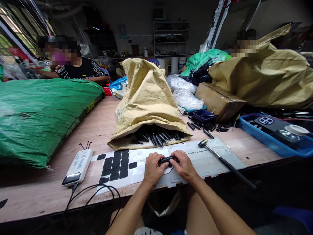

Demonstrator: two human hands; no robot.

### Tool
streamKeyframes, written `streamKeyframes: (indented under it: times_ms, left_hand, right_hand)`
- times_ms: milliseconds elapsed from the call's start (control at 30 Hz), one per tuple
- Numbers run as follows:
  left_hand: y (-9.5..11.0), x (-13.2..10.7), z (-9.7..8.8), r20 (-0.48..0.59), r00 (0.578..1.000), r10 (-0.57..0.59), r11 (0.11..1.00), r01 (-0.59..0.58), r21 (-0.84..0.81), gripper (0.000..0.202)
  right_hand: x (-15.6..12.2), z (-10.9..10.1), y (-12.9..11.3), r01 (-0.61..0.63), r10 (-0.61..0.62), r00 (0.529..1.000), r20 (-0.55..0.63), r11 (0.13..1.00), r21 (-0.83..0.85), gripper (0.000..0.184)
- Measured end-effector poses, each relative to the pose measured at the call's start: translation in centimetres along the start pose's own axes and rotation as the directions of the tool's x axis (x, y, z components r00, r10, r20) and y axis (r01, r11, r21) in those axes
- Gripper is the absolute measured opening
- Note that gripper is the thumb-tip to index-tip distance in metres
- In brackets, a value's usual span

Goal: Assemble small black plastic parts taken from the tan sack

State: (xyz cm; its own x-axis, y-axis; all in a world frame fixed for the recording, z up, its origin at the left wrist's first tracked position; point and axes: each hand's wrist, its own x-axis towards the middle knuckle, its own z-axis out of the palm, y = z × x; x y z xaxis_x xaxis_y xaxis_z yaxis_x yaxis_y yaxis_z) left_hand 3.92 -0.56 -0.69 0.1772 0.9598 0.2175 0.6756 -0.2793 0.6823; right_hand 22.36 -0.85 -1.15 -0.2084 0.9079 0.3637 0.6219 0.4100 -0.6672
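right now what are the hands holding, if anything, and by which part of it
The left hand and right hand hold an elongated black piece by its opposite ends.

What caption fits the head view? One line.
Left hand and right hand hold a black elongated piece before an open, creased tan sack.

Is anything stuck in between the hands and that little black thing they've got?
No, nothing visible is. The left hand and the right hand both hold the black piece directly, one at each end. The hammer lies off to the right, not between them.
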Motion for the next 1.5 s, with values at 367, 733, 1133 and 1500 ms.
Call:
streamKeyframes:
  times_ms: [367,733,1133,1500]
  left_hand:
    - [-0.12,-0.1,0.06,-0.002,1.0,0.004,1.0,-0.004,-0.008,0.013]
    - [-0.14,-0.08,0.03,0.004,1.0,0.002,1.0,-0.002,-0.014,0.015]
    - [-0.06,0.01,0.0,0.009,1.0,0.001,1.0,0.0,-0.016,0.015]
    - [-0.07,-0.04,-0.11,0.005,1.0,-0.002,0.999,0.002,-0.04,0.017]
  right_hand:
    - [-0.05,0.12,0.26,0.009,-0.009,1.0,-0.002,1.0,-0.004,0.007]
    - [-0.01,0.15,0.25,0.01,-0.01,1.0,-0.003,1.0,-0.006,0.006]
    - [0.02,0.0,-0.01,0.002,-0.002,1.0,-0.002,1.0,0.006,0.006]
    - [0.02,0.14,0.18,0.002,-0.002,1.0,0.005,1.0,0.013,0.006]
